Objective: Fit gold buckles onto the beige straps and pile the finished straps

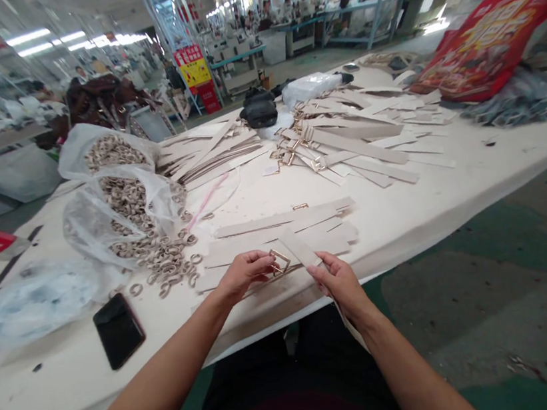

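My left hand [246, 274] pinches a gold-coloured metal buckle [281, 262] above the front edge of the table. Just to its right, my right hand [336, 280] grips a beige strap [301, 248]. The strap's flat end points up and left close to the buckle, and its other part hangs below the hand. A small gap shows between buckle and strap. Behind and beneath the hands lie flat beige strips [278, 243] in a loose stack, with a single buckle [300, 207] just beyond them.
Plastic bags of small beige loops [124, 198] spill onto the table [477, 181] at left, near a black phone [119, 331]. Buckled straps [356, 143] are piled at the back right, beside a red bag [489, 45]. People and machines are farther off.
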{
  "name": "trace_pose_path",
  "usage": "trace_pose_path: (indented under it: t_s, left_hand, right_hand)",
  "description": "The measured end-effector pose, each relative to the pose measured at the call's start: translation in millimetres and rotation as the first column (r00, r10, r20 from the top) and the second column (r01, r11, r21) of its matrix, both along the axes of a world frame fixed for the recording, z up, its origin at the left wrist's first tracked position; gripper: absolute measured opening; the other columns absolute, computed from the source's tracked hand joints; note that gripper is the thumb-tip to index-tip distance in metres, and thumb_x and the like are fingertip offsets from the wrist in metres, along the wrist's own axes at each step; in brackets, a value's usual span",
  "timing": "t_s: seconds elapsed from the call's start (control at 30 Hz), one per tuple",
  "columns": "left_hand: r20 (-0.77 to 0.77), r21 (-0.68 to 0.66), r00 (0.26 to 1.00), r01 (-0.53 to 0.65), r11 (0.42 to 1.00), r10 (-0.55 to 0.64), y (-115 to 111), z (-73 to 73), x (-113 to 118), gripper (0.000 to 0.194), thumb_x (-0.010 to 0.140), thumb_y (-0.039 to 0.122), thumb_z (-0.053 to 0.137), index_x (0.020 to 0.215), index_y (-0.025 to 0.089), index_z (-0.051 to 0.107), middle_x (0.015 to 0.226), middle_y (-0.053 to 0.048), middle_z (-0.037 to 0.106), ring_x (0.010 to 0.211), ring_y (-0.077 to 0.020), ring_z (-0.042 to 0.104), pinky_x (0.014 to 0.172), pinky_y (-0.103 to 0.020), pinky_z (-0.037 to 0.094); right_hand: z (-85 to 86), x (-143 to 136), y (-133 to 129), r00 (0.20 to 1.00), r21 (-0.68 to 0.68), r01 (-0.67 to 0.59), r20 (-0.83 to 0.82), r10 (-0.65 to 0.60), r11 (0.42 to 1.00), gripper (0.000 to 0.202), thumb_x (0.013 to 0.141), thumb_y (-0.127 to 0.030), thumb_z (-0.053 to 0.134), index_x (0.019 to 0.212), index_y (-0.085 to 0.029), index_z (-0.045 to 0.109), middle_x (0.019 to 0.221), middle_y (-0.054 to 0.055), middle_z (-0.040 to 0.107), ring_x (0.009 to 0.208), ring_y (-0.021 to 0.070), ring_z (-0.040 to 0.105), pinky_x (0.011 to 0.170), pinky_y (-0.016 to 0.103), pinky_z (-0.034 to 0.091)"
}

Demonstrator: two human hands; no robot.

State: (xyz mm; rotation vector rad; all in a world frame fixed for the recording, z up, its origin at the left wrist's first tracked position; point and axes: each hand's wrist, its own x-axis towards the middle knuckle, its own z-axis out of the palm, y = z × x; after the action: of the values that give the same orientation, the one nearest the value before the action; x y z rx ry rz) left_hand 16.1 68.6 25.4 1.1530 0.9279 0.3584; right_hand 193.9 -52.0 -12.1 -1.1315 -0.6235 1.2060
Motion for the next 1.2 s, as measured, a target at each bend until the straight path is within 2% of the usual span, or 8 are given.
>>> trace_pose_path:
  t_s: [0.17, 0.37, 0.53, 0.63, 0.8, 0.93, 1.07, 1.2]
  left_hand:
    - [0.154, -0.173, 0.971, -0.158, 0.972, 0.185, -14.9, -1.5, 8.3, 0.027, 0.064, 0.034, 0.078, 0.078, 0.014, 0.066, 0.087, -0.005, 0.068, 0.08, -0.0122, 0.06, 0.071, -0.021, 0.043]
    - [0.231, -0.212, 0.906, -0.31, 0.927, 0.355, -33.2, -16.4, 23.3, 0.028, 0.058, 0.031, 0.081, 0.072, 0.013, 0.064, 0.069, 0.0, 0.064, 0.062, -0.0079, 0.056, 0.06, -0.018, 0.041]
    - [0.181, -0.124, 0.954, -0.218, 0.968, 0.239, -35.7, -20.1, 13.9, 0.026, 0.061, 0.027, 0.08, 0.076, 0.013, 0.065, 0.071, -0.002, 0.067, 0.062, -0.0087, 0.06, 0.058, -0.018, 0.045]
    - [0.153, -0.2, 0.969, -0.164, 0.966, 0.196, -36.5, -18.7, 6.2, 0.027, 0.066, 0.03, 0.078, 0.082, 0.012, 0.066, 0.074, -0.004, 0.068, 0.065, -0.0096, 0.063, 0.053, -0.015, 0.047]
    - [0.161, -0.497, 0.923, -0.229, 0.837, 0.349, -35.9, -10.8, -6.0, 0.013, 0.078, 0.021, 0.068, 0.087, 0.013, 0.063, 0.072, -0.003, 0.068, 0.06, -0.0089, 0.066, 0.047, -0.011, 0.05]
    - [0.21, -0.636, 0.88, -0.207, 0.743, 0.425, -38.2, -8.7, -12.3, 0.006, 0.085, 0.014, 0.058, 0.089, 0.012, 0.062, 0.069, -0.003, 0.069, 0.058, -0.0092, 0.067, 0.05, -0.012, 0.054]
    - [0.215, -0.611, 0.865, -0.243, 0.754, 0.453, -41.3, -14.6, -12.7, 0.009, 0.084, 0.013, 0.059, 0.093, 0.011, 0.061, 0.071, -0.005, 0.069, 0.058, -0.01, 0.068, 0.051, -0.012, 0.055]
    - [0.238, -0.502, 0.88, -0.251, 0.828, 0.411, -40.5, -17.6, -13.2, 0.026, 0.082, 0.009, 0.06, 0.108, 0.012, 0.058, 0.075, -0.006, 0.07, 0.061, -0.0115, 0.068, 0.048, -0.012, 0.054]
  right_hand:
    - [4.5, -8.9, 1.9, 0.994, 0.076, -0.05, -0.091, 0.057, 0.996, 0.038, 0.072, -0.04, 0.064, 0.102, -0.021, 0.053, 0.058, -0.006, 0.052, 0.042, 0.0056, 0.035, 0.038, 0.017, 0.022]
    - [9.6, -20.3, -1.4, 0.987, 0.112, -0.16, -0.015, 0.163, 0.981, 0.033, 0.074, -0.041, 0.062, 0.097, -0.019, 0.054, 0.059, -0.004, 0.054, 0.046, 0.0087, 0.042, 0.045, 0.02, 0.032]
    - [10.9, -17.3, -3.0, 0.987, 0.12, -0.162, -0.001, 0.163, 0.98, 0.031, 0.077, -0.039, 0.061, 0.099, -0.018, 0.053, 0.052, -0.006, 0.049, 0.044, 0.0075, 0.037, 0.045, 0.019, 0.027]
    - [8.0, -12.1, -3.1, 0.989, 0.118, -0.148, 0.023, 0.146, 0.982, 0.032, 0.077, -0.04, 0.061, 0.1, -0.019, 0.054, 0.056, -0.005, 0.051, 0.046, 0.008, 0.039, 0.046, 0.02, 0.03]
    - [0.6, 3.6, -14.2, 0.949, -0.001, -0.037, 0.312, 0.036, 0.999, 0.037, 0.072, -0.042, 0.066, 0.1, -0.019, 0.058, 0.07, -0.002, 0.057, 0.052, 0.0107, 0.044, 0.046, 0.021, 0.037]
    - [-4.6, 6.3, -25.4, 0.897, -0.06, -0.091, 0.429, 0.108, 0.994, 0.035, 0.073, -0.042, 0.064, 0.099, -0.02, 0.059, 0.069, -0.002, 0.057, 0.051, 0.0113, 0.044, 0.045, 0.022, 0.037]
    - [-12.0, -3.4, -27.0, 0.903, -0.082, -0.194, 0.375, 0.211, 0.978, 0.034, 0.074, -0.041, 0.063, 0.1, -0.02, 0.058, 0.065, -0.004, 0.053, 0.047, 0.0096, 0.041, 0.043, 0.021, 0.034]
    - [-18.9, -10.6, -23.8, 0.916, -0.081, -0.231, 0.318, 0.244, 0.97, 0.033, 0.074, -0.041, 0.063, 0.098, -0.019, 0.058, 0.064, -0.004, 0.052, 0.046, 0.0087, 0.039, 0.041, 0.02, 0.032]
